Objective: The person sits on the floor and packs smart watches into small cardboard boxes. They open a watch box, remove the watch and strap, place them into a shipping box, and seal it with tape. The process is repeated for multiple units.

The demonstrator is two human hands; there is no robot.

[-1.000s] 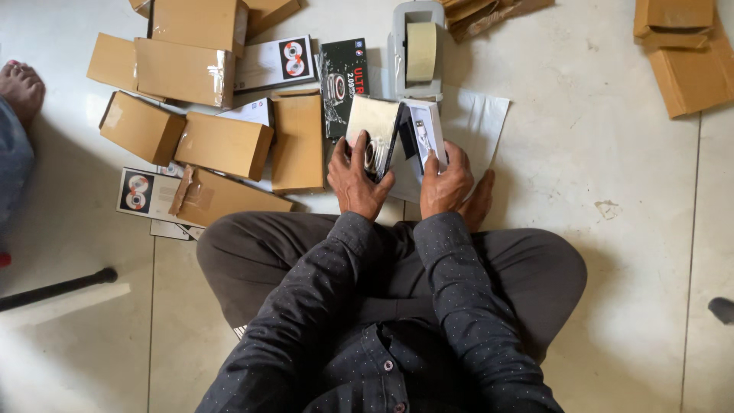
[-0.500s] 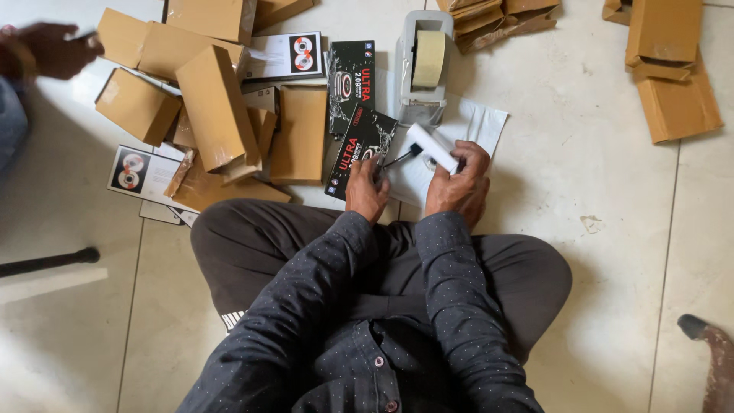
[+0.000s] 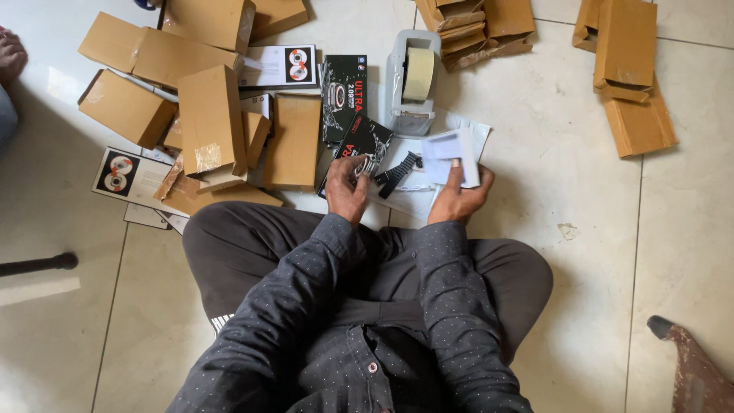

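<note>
My left hand (image 3: pixel 348 187) is closed on the lower end of a black printed box (image 3: pixel 359 149) lying tilted on the tiled floor (image 3: pixel 550 176), just below the tape dispenser (image 3: pixel 413 80). My right hand (image 3: pixel 459 200) pinches a small white card (image 3: pixel 453 157), thumb on its face. A black strap piece (image 3: pixel 399 172) lies loose between my hands; a careless lift of the box could knock it under the white papers. To my left the brown cartons (image 3: pixel 210 118) are stacked crookedly and crowd my elbow. Open floor runs toward the right edge, below the flat cartons (image 3: pixel 631 84).
</note>
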